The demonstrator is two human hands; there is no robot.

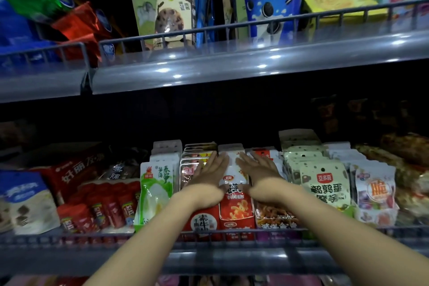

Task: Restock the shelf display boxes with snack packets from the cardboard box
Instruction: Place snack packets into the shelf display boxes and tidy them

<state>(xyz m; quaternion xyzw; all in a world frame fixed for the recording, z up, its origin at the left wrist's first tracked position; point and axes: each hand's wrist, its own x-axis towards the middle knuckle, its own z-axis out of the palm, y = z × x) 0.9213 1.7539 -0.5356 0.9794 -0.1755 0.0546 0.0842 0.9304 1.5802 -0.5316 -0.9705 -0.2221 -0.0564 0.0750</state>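
Observation:
A row of red-and-white snack packets [235, 206] stands in a display box on the lower shelf, straight ahead. My left hand [207, 176] lies flat against the left side of this row, fingers straight and pointing back. Flat against the right side of the row lies my right hand [257, 174], fingers straight too. Both thumbs touch the front packet near its middle. The cardboard box is out of view.
Neighbouring display boxes hold green-white packets [156, 183], red packets [204, 218], and pale quail-egg packets [325, 181]. A wire rail [325, 231] fronts the lower shelf. The upper shelf edge [232, 65] hangs above, carrying cookie boxes and a blue cup [270, 0].

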